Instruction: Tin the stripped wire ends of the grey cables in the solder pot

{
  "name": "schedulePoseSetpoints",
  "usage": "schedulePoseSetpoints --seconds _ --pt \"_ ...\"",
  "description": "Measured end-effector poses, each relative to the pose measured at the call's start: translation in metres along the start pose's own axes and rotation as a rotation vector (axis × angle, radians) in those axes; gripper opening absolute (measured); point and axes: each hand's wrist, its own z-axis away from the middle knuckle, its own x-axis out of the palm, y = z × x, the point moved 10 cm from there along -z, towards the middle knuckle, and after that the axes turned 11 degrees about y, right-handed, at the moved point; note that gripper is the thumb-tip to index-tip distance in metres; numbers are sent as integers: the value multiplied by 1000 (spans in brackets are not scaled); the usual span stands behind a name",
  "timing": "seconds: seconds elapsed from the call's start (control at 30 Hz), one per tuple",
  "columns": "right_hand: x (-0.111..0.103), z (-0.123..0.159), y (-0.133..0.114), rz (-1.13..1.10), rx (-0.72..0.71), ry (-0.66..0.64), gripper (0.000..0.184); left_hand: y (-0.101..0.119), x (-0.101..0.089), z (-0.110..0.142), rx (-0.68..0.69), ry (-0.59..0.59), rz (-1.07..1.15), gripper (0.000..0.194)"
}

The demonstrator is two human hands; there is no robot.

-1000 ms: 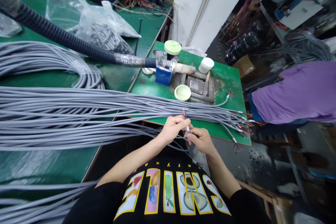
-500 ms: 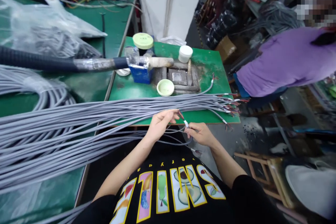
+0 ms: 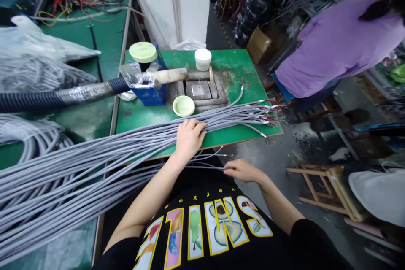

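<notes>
Many grey cables [image 3: 95, 164] are laid in a long bundle across the green table [image 3: 240, 71], their stripped ends fanned out at its right edge. The left hand [image 3: 189, 137] is pressed flat on the bundle with fingers spread, gripping nothing. The right hand [image 3: 242, 170], below the table's front edge, is pinched on the end of a thin wire [image 3: 209, 168] trailing off the bundle. Behind the bundle a shallow pale-green dish [image 3: 184, 106] is seen, its contents not discernible. A white jar [image 3: 203, 59] and a green-lidded jar [image 3: 143, 54] stand capped further back. A metal block [image 3: 198, 90] sits between them. "SMILE" is read on the black shirt [image 3: 202, 232]. A person in purple [image 3: 332, 46] is bent beside the table's right end.
</notes>
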Motion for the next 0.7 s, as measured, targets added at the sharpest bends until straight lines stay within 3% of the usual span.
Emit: schedulePoseSetpoints --seconds 0.1,0.2,0.33,0.5,0.6,0.7 --pt "0 -15 -27 -130 -102 8 24 2 5 -3 28 0 -31 23" --pt "-2 -24 -39 -298 -125 31 24 2 6 -2 47 23 -15 24" --pt "-9 -35 -41 -642 -52 85 24 -1 7 0 34 42 49 24" --pt "-33 -49 -33 -974 17 258 26 -3 -4 -3 -22 94 131 22" --pt "-38 -52 -31 -1021 34 279 27 10 -4 -5 49 84 124 23" --pt "-30 -50 -32 -963 47 216 26 26 9 -6 129 20 43 23"
